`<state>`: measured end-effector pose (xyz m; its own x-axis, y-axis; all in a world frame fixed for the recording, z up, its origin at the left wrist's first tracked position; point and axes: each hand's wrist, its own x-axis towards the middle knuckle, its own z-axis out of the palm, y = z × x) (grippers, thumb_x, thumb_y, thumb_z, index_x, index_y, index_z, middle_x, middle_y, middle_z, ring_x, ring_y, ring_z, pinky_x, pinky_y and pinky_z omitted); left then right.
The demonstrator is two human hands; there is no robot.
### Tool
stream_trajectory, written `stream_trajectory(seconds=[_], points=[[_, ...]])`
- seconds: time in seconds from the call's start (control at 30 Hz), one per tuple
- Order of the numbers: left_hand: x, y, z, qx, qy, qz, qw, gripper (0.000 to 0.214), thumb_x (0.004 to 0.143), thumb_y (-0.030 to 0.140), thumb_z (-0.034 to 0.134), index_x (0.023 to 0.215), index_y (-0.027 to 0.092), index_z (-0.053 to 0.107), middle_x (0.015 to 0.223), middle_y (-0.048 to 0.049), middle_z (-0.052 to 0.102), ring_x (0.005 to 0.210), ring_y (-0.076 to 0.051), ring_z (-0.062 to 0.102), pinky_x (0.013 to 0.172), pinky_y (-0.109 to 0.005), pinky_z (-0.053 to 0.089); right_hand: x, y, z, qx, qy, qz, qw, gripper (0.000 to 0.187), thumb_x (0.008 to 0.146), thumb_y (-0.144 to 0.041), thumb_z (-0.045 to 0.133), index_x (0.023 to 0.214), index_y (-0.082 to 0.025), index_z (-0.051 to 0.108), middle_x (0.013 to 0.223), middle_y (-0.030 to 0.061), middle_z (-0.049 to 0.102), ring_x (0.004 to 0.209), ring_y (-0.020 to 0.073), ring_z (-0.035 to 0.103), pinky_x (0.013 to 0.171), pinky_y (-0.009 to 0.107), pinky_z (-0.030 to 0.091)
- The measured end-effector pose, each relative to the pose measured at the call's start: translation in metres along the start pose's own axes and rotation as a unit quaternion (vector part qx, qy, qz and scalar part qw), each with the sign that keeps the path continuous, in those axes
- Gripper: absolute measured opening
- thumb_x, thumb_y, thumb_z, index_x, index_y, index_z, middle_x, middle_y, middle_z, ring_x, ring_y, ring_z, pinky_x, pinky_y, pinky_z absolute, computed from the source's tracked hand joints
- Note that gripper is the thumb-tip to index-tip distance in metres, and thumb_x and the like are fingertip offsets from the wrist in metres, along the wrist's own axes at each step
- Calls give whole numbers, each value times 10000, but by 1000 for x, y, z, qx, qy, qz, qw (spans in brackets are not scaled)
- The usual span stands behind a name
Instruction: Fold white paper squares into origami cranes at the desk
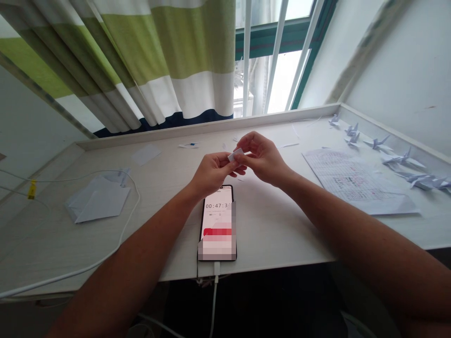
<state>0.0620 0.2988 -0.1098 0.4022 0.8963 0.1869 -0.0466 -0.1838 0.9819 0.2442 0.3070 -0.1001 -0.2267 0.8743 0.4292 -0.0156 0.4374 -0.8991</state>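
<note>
A small folded piece of white paper (236, 155) is pinched between my two hands above the middle of the desk. My left hand (214, 171) grips its lower left part with thumb and fingers. On the other side my right hand (262, 157) closes on it, thumb against the paper's near face. Part of the paper is hidden behind the fingers. Just below the hands lies a phone (217, 220) with a running timer on its screen, a cable plugged into its near end.
Several folded paper cranes (405, 159) line the right side beside a written sheet (355, 180). At the left lie a stack of paper (102, 199), a flat sheet (146, 154) and a white cable (136, 188). Paper scraps and a small pen-like item (192, 144) are near the back ledge.
</note>
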Motion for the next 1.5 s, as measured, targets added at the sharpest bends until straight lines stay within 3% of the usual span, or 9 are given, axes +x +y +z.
stream_trajectory(seconds=[0.27,0.5,0.8,0.97,1.13,1.33,1.5], points=[[-1,1,5,-41,-7,-15,999,433,802,499,891,1001,129,788,865,-101,829,838,-229,804,823,-384,629,-1,-10,-4,45,-38,66,996,253,747,-254,840,973,-199,742,875,35,752,693,166,657,581,330,565],[-2,8,5,-41,-13,-7,999,438,809,505,886,1021,132,793,885,-105,831,872,-245,809,867,-421,639,-1,-6,-4,78,-31,49,995,283,745,-337,900,953,-198,768,842,24,766,725,173,691,600,316,572],[-3,3,5,-50,-30,-12,998,406,824,463,885,1030,126,792,900,-106,835,862,-230,808,852,-397,642,-1,-4,-1,105,-13,63,992,332,699,-254,891,990,-180,749,877,24,748,684,150,658,548,292,538],[-2,6,6,-57,3,-15,998,377,853,443,863,1063,139,791,955,-108,840,880,-224,810,856,-380,636,0,-7,-2,110,19,81,990,376,761,-326,868,1086,-186,739,871,17,750,747,155,677,659,313,573],[0,10,3,-62,65,-11,996,416,844,452,867,1106,142,776,1042,-121,839,923,-232,817,879,-376,634,2,-5,-4,96,21,64,993,214,852,-400,799,869,-189,774,867,37,765,826,170,698,852,374,587],[-1,12,2,-62,65,-17,996,405,815,443,892,1050,136,771,944,-104,837,928,-244,820,918,-400,639,1,3,-5,39,13,46,998,292,810,-479,859,850,-199,786,857,39,764,814,174,666,805,367,568],[-2,10,0,-26,70,-2,997,376,903,509,791,1011,149,789,951,-99,831,892,-227,817,840,-354,644,1,2,-4,38,4,45,998,274,821,-458,855,856,-190,803,866,47,776,815,175,677,827,376,565]])
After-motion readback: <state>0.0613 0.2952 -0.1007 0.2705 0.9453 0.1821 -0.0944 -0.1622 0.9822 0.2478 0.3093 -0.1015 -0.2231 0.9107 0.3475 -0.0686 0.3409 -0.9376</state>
